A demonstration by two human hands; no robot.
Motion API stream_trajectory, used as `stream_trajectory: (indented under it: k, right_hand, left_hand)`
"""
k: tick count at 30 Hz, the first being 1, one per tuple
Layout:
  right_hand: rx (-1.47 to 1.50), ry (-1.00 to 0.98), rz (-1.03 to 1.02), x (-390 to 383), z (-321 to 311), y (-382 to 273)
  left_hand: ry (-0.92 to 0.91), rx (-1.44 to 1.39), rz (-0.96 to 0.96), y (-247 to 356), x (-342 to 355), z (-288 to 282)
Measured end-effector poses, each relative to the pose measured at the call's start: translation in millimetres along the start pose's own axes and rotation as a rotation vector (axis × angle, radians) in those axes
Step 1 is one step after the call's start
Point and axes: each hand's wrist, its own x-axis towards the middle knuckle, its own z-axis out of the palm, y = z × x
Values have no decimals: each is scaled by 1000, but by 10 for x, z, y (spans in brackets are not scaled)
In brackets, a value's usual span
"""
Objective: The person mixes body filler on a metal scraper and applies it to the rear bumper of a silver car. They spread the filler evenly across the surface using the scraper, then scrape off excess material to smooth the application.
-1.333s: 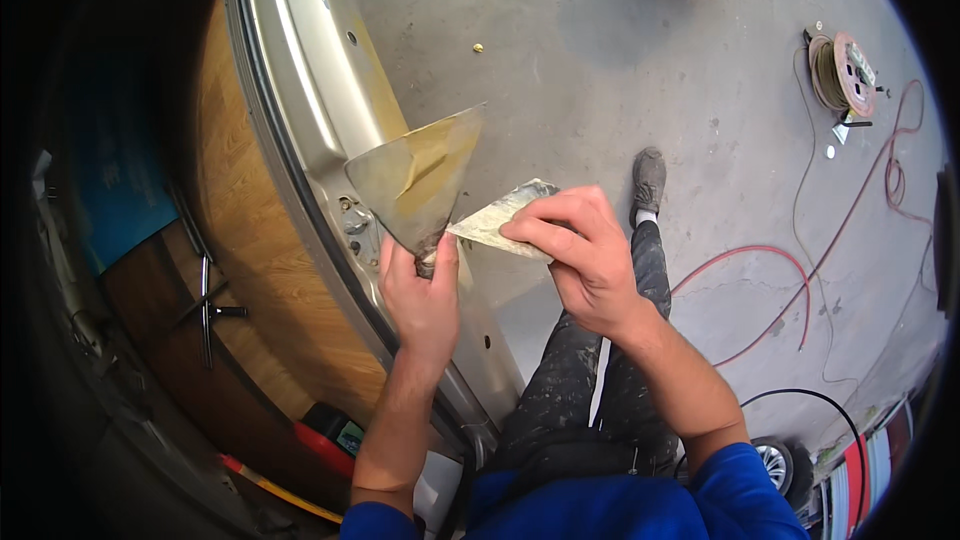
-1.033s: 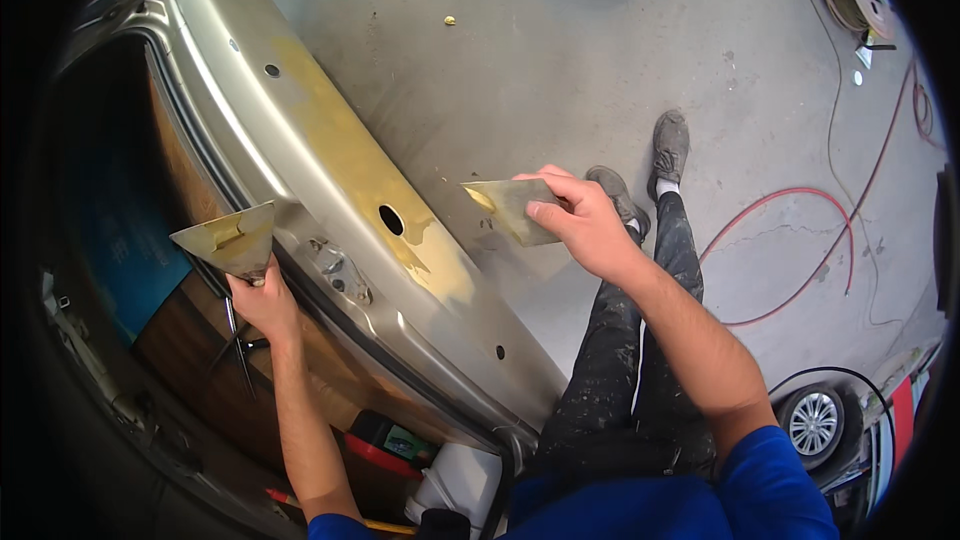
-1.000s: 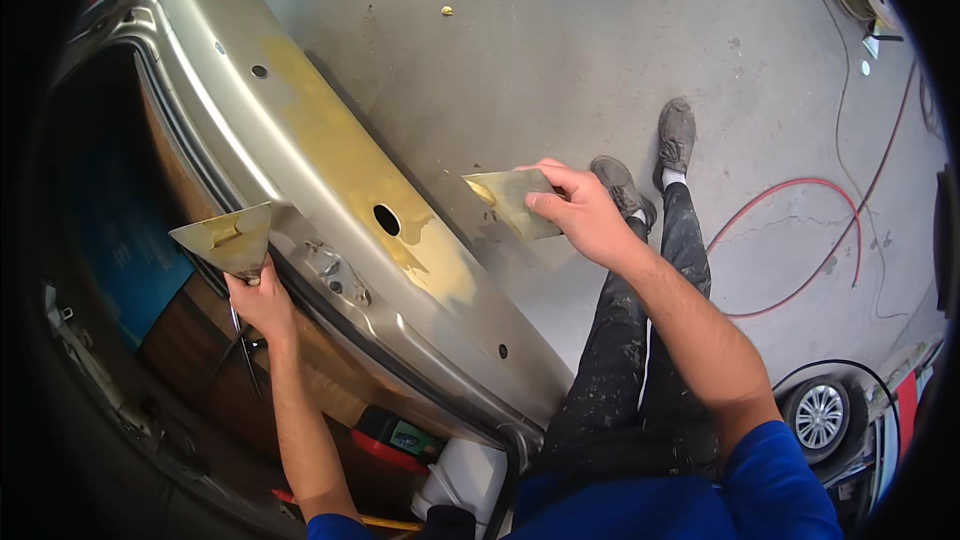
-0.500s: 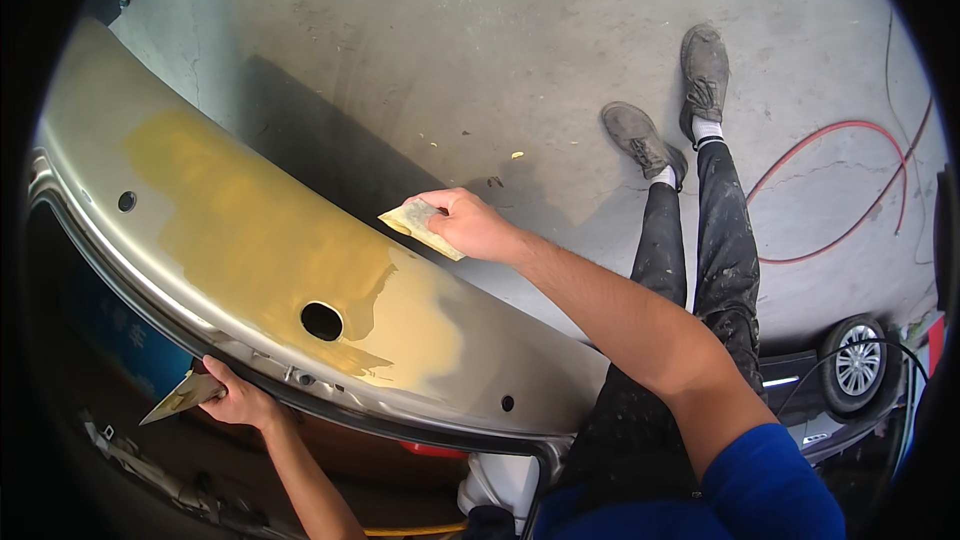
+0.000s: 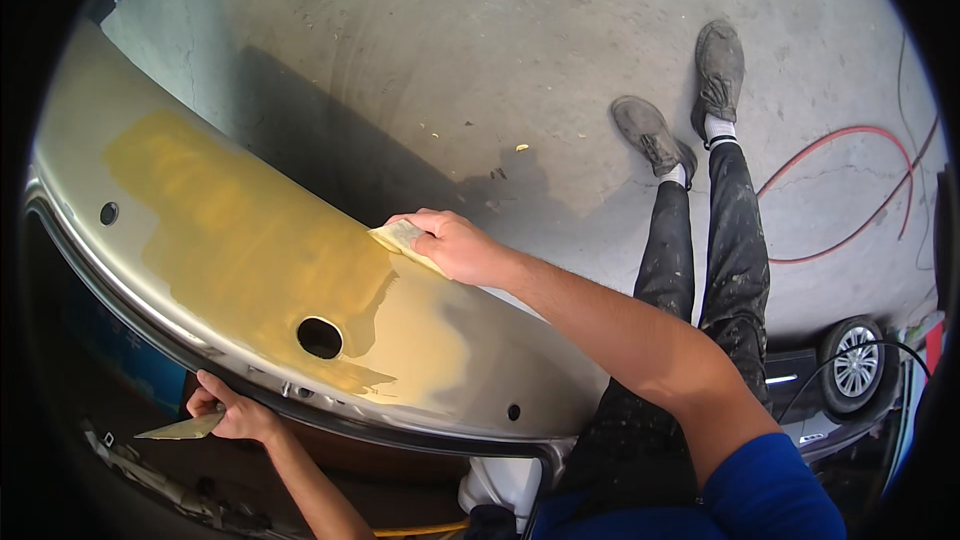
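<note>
My right hand (image 5: pixel 450 245) grips a thin flat filler spreader (image 5: pixel 400 238) at the upper edge of a silver car body panel (image 5: pixel 105 105), right where a mottled yellow filler patch (image 5: pixel 225 245) meets the panel's rim. The patch surrounds much of a round hole (image 5: pixel 320 338), with paler cream filler (image 5: pixel 430 360) to its right. Below the panel's dark seal, my left hand (image 5: pixel 238 410) is closed on a wide triangular spreader (image 5: pixel 170 430) smeared with yellow, held nearly flat over the dark interior of the car.
The concrete floor (image 5: pixel 530 40) has small yellow scraps and my two shoes (image 5: pixel 718 65) on it. A red hose (image 5: pixel 855 130) loops at the right, near a car wheel (image 5: pixel 857 365). A white plastic container (image 5: pixel 495 485) sits inside the car below the panel.
The hands have separated and the view has swung over the panel. My left hand dropped down-left below the rim. My right hand moved left, then slightly down onto the panel with its spreader.
</note>
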Motion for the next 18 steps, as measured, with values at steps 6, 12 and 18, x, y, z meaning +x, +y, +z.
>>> stream_trajectory:
  k: [6,12,18]
  right_hand:
    - [94,-74,142,93,-106,-80]
    - [61,-160,228,145,-61,-225]
    - [-64,-71,98,-36,184,-368]
  left_hand:
    - [-4,-106,-74,19,5,45]
    - [-80,-96,-30,27,15,30]
    - [-132,-128,36,123,-2,52]
